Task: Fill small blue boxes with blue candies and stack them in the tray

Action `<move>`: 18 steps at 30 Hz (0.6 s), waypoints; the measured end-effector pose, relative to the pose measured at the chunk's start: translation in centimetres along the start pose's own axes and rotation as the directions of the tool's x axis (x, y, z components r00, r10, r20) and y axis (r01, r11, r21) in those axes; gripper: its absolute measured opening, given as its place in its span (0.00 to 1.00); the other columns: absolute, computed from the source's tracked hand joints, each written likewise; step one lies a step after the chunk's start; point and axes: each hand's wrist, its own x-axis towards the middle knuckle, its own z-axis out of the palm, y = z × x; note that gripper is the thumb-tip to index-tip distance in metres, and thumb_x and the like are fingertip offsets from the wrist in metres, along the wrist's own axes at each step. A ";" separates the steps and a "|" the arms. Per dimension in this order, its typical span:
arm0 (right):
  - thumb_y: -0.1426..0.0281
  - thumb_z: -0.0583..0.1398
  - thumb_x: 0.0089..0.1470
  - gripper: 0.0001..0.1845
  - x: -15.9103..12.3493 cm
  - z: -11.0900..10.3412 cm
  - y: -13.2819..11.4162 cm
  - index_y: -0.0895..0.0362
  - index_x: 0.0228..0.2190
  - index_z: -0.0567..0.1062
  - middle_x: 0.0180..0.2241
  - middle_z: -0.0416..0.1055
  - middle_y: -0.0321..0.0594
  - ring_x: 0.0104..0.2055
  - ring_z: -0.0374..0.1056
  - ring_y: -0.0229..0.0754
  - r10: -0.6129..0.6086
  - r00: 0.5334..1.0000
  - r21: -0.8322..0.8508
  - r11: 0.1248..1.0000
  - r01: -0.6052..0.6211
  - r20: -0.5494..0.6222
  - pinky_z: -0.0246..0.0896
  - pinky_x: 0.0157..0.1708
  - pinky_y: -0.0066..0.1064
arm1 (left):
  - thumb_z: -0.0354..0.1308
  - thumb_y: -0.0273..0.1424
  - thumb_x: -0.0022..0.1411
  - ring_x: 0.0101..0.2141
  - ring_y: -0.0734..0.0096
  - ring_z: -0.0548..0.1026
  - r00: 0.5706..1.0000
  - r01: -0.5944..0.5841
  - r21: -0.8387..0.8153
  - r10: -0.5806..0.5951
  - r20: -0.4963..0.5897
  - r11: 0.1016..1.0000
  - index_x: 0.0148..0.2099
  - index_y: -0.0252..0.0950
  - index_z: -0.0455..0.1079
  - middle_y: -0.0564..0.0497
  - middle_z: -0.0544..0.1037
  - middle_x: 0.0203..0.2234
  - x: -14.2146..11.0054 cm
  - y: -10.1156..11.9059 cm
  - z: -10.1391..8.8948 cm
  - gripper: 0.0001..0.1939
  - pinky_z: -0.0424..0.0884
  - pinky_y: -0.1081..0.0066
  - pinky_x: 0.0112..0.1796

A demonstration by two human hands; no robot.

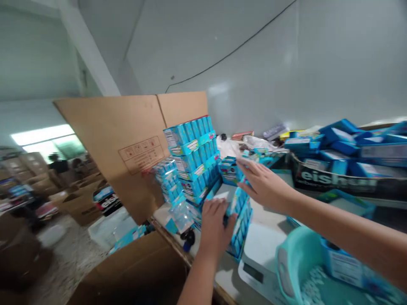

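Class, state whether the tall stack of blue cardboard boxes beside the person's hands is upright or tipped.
Upright: the tall stack of blue cardboard boxes sits in squared layers, one on another.

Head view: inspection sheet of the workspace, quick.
Surface: white table with a kitchen scale.
Job's things: blue carton under the left hand; small blue boxes near the right hand; stack of blue cartons beside them.
Clutter: plastic bags, teal basin, bin of blue boxes.
Hands: left hand on the carton; right hand open, reaching.
Cables: black wire along the wall.
Surroundings: cardboard sheet, stacked cartons, distant person.
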 end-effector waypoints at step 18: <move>0.72 0.59 0.65 0.15 -14.8 -11.0 1.4 0.55 0.53 0.73 0.44 0.70 0.46 0.37 0.71 0.46 0.340 0.616 -0.190 0.936 -0.296 0.711 0.59 0.30 0.32 | 0.63 0.31 0.64 0.53 0.51 0.75 0.957 -0.138 -0.051 0.119 -0.265 0.989 0.51 0.37 0.74 0.43 0.79 0.48 0.9 -1.3 2.3 0.13 0.61 0.49 0.62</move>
